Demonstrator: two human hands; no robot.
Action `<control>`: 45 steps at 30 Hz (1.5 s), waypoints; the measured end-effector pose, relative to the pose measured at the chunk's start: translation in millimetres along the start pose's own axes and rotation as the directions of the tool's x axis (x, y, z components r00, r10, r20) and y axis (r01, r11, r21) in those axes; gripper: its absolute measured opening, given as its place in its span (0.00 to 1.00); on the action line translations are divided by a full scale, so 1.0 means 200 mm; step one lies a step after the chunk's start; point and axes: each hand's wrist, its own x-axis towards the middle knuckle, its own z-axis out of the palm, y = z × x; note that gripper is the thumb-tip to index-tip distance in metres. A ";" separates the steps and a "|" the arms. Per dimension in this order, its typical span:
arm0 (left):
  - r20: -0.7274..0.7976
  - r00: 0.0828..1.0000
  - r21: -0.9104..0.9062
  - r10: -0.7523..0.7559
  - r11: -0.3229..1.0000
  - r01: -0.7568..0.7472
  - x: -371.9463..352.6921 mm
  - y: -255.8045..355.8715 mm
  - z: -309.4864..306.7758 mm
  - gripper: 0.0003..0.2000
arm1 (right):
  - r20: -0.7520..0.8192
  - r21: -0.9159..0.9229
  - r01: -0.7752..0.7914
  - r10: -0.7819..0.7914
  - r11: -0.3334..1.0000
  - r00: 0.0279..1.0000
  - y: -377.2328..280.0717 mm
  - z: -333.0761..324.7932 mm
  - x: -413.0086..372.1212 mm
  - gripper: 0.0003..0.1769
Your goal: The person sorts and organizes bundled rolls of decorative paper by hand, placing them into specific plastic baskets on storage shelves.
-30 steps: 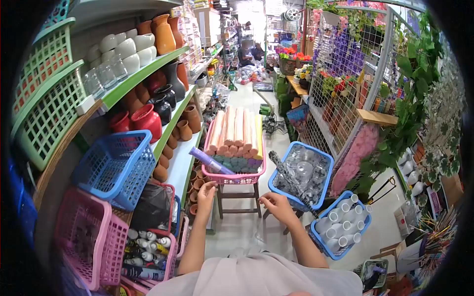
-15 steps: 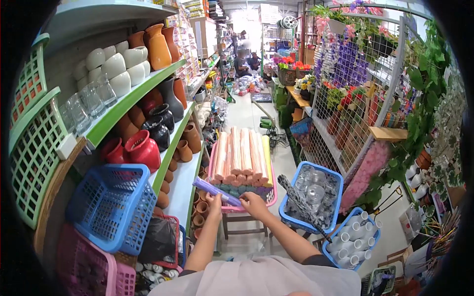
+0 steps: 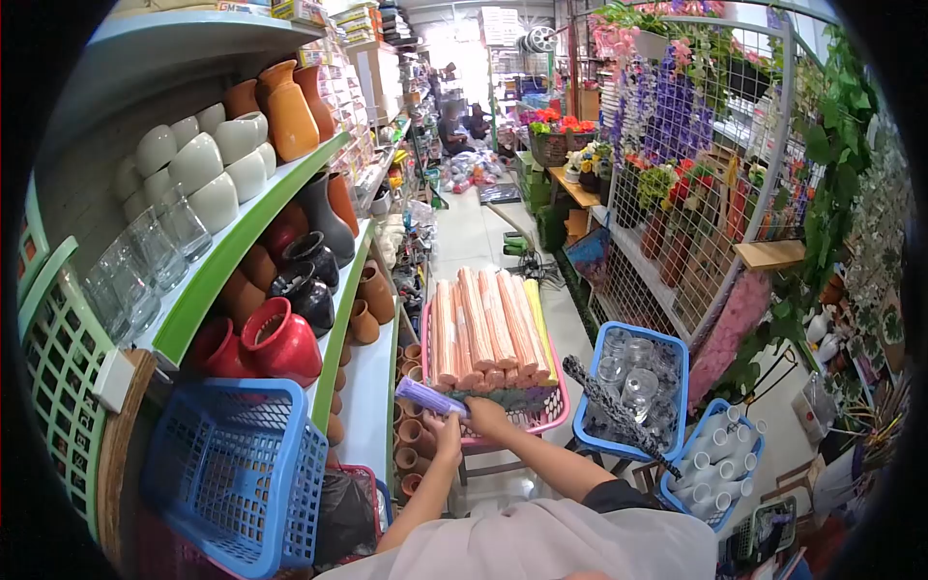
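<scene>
Purple roll first: grips its near end in the right hand, fingers closed round it. Props it from below with the left hand, fingers bent up against the roll; cannot tell whether gripping or only touching. Holds it slanted, far end up and to the left, over the near left corner of the pink basket. Sees orange rolls laid lengthwise in that basket, darker rolls beneath them at the front. Finds a blue basket of clear glasses just right of it, and a red vase on the green-edged shelf to the left, well apart.
</scene>
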 end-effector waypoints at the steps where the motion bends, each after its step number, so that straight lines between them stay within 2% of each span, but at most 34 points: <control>1: -0.005 0.996 -0.001 0.090 0.996 -0.090 -0.03 0.01 0.02 0.37 | -0.008 -0.003 -0.007 0.007 1.000 1.000 -0.03 -0.05 -0.02 0.22; 2: -0.010 0.984 -0.005 0.177 0.984 -0.177 -0.06 0.02 0.04 0.36 | -0.062 0.076 0.008 -0.003 0.997 0.998 -0.05 -0.09 -0.06 0.21; 3: 0.002 0.985 -0.010 0.172 0.985 -0.172 -0.08 0.03 0.04 0.36 | -0.117 0.152 0.026 -0.009 0.988 0.993 -0.07 -0.14 -0.09 0.21; 4: 0.086 0.953 0.028 0.291 0.955 -0.294 -0.08 0.04 0.04 0.35 | -0.173 0.212 0.086 -0.049 0.973 0.984 -0.07 -0.17 -0.12 0.23; 5: 0.173 0.901 0.054 0.399 0.909 -0.413 -0.08 0.04 0.04 0.34 | -0.181 0.204 0.074 -0.037 0.976 0.983 -0.07 -0.21 -0.14 0.23; 6: 0.210 0.870 0.099 0.446 0.876 -0.473 -0.08 0.05 0.06 0.28 | -0.270 0.280 0.134 -0.056 0.951 0.961 -0.09 -0.27 -0.18 0.24; 7: 0.223 0.871 0.091 0.438 0.880 -0.466 -0.08 0.06 0.07 0.28 | -0.358 0.348 0.199 -0.067 0.916 0.931 -0.10 -0.32 -0.21 0.25; 8: 0.343 0.816 0.119 0.464 0.841 -0.528 -0.10 0.12 0.10 0.26 | -0.404 0.400 0.254 -0.079 0.881 0.911 -0.10 -0.37 -0.23 0.26; 9: 0.458 0.751 0.139 0.477 0.795 -0.590 -0.12 0.15 0.13 0.25 | -0.406 0.398 0.240 -0.065 0.885 0.911 -0.10 -0.42 -0.25 0.26; 11: 0.507 0.742 0.132 0.438 0.811 -0.569 -0.12 0.18 0.19 0.25 | -0.480 0.491 0.288 -0.020 0.822 0.877 -0.12 -0.54 -0.32 0.23; 13: 0.686 0.651 0.311 0.325 0.678 -0.666 -0.21 0.31 0.28 0.29 | -0.473 0.555 0.252 0.051 0.793 0.880 -0.13 -0.66 -0.40 0.22; 15: 0.694 0.642 0.339 0.325 0.639 -0.690 -0.30 0.38 0.38 0.31 | -0.420 0.607 0.135 0.172 0.783 0.891 -0.10 -0.73 -0.49 0.24; 17: 0.758 0.622 0.345 0.194 0.690 -0.636 -0.40 0.42 0.45 0.30 | -0.444 0.599 0.132 0.190 0.790 0.876 -0.03 -0.77 -0.57 0.23; 18: 0.774 0.614 0.299 0.154 0.766 -0.569 -0.43 0.41 0.47 0.27 | -0.469 0.592 0.140 0.198 0.794 0.861 0.01 -0.79 -0.62 0.22; 19: 0.774 0.614 0.297 0.155 0.768 -0.567 -0.46 0.38 0.49 0.27 | -0.515 0.558 0.190 0.158 0.807 0.843 0.08 -0.81 -0.66 0.20; 21: 0.790 0.606 0.234 0.096 0.866 -0.443 -0.51 0.32 0.49 0.24 | -0.522 0.520 0.102 0.221 0.848 0.824 0.21 -0.87 -0.77 0.18; 23: 0.790 0.611 0.229 0.061 0.894 -0.386 -0.54 0.22 0.47 0.22 | -0.468 0.461 -0.088 0.326 0.883 0.821 0.45 -0.87 -0.91 0.17; 25: 0.766 0.643 0.212 0.019 0.936 -0.280 -0.58 0.18 0.45 0.23 | -0.488 0.131 -0.373 0.387 0.919 0.782 0.71 -0.81 -1.08 0.19; 26: 0.751 0.660 0.213 -0.020 0.953 -0.214 -0.61 0.16 0.44 0.25 | -0.421 0.051 -0.505 0.477 0.862 0.772 0.79 -0.80 -1.17 0.22; 27: 0.748 0.664 0.211 -0.016 0.954 -0.214 -0.62 0.16 0.44 0.25 | -0.360 -0.040 -0.619 0.566 0.785 0.742 0.85 -0.79 -1.25 0.25; 29: 0.729 0.673 0.222 -0.121 0.973 -0.066 -0.67 0.15 0.42 0.26 | -0.342 -0.118 -0.663 0.596 0.740 0.726 0.97 -0.73 -1.35 0.26; 30: 0.724 0.679 0.221 -0.120 0.973 -0.064 -0.69 0.15 0.42 0.26 | -0.329 -0.194 -0.702 0.629 0.685 0.705 1.02 -0.70 -1.38 0.27; 33: 0.660 0.737 0.224 -0.149 0.975 -0.004 -0.76 0.12 0.43 0.27 | -0.288 -0.204 -0.655 0.595 0.728 0.751 1.12 -0.65 -1.40 0.27; 38: 0.661 0.736 0.147 -0.147 0.987 0.065 -0.95 0.10 0.42 0.26 | -0.296 -0.150 -0.534 0.478 0.832 0.827 1.17 -0.63 -1.35 0.24; 42: 0.665 0.735 0.100 -0.133 0.991 0.088 -1.04 0.05 0.37 0.28 | -0.245 -0.129 -0.493 0.454 0.861 0.857 1.19 -0.60 -1.33 0.26; 44: 0.646 0.737 0.112 -0.199 0.980 0.167 -1.07 0.04 0.34 0.21 | -0.368 0.092 -0.462 0.461 0.882 0.807 1.15 -0.62 -1.34 0.24; 45: 0.638 0.732 0.119 -0.236 0.971 0.209 -1.08 0.03 0.33 0.20 | -0.360 0.096 -0.461 0.463 0.882 0.810 1.12 -0.62 -1.36 0.24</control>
